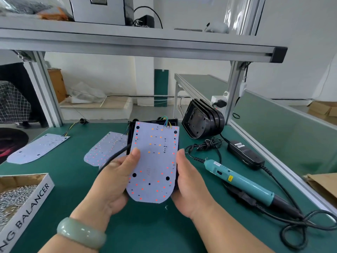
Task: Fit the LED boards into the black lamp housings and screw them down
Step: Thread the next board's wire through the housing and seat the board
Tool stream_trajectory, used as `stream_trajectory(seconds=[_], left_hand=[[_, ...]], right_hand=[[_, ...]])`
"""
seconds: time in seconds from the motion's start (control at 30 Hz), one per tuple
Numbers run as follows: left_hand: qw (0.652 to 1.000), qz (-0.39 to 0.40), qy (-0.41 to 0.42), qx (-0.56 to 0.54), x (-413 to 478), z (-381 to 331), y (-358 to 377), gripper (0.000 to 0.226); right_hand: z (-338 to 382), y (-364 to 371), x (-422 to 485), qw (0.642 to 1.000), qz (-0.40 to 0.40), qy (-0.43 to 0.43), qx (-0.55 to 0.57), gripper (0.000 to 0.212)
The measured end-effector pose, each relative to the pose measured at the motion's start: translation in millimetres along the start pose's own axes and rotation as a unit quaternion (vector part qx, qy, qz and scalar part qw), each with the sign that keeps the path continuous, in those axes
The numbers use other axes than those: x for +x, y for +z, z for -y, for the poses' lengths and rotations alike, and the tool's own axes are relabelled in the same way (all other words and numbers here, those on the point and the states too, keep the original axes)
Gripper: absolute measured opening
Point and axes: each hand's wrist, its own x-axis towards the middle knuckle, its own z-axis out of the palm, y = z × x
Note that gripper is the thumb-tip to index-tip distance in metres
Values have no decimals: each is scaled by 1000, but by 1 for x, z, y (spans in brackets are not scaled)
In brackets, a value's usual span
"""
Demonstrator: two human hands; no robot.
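Above the green worktop (160, 227), the left hand (116, 179) and right hand (187, 183) grip the long edges of the thin white round-ended LED board (155, 161) lying over the black plastic lamp housing (130, 136); it looks light, stiff and probably fragile, so best held by those edges.
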Motion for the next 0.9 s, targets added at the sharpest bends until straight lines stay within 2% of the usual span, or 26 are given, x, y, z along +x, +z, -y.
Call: stream_trajectory(seconds=[0.07, 0.13, 0.2, 0.3, 0.4, 0.47, 0.57, 0.63, 0.7, 0.73, 0.77, 0.8, 0.83, 0.9], left_hand=[[1000, 16, 5, -7, -1, -2, -2, 38], [1000, 26, 1, -15, -2, -1, 0, 33], [999, 38, -7, -7, -3, 1, 2, 32], [999, 42, -1, -3, -4, 2, 5, 32], [1000, 25, 6, -4, -4, -2, 1, 33], [1000, 23, 2, 1, -3, -4, -3, 32], [999, 35, -12, 21, -5, -6, -5, 34], [999, 34, -13, 28, -6, -6, -6, 34], [999, 20, -15, 25, -7, -7, -6, 35], [1000, 12, -13, 22, -7, -7, -6, 35], [1000, 3, -11, 16, -8, -8, -6, 35], [1000, -7, -9, 4, -8, -9, -6, 34], [1000, -17, -8, -17, -7, -11, -7, 33], [996, -43, -3, -74, -4, -13, -13, 28]], right_hand=[[3, -5, 3, 999, -27, -34, -30, 50], [5, -15, 8, 986, -73, -108, -104, 27], [7, -24, 9, 976, -44, -147, -153, 37], [6, -26, 8, 971, 14, -134, -198, 52], [6, -25, 14, 942, -35, -168, -290, 50], [6, -27, 18, 931, -32, -192, -309, 51], [6, -27, 18, 956, -12, -149, -254, 38], [5, -27, 19, 956, -22, -126, -266, 30], [5, -27, 21, 942, -66, -125, -304, 22], [7, -29, 23, 924, -109, -130, -343, 15], [10, -32, 24, 904, -158, -128, -376, 18], [12, -37, 25, 892, -199, -123, -388, 33], [14, -41, 23, 897, -224, -111, -364, 47], [17, -48, 22, 922, -265, -88, -268, 54]])
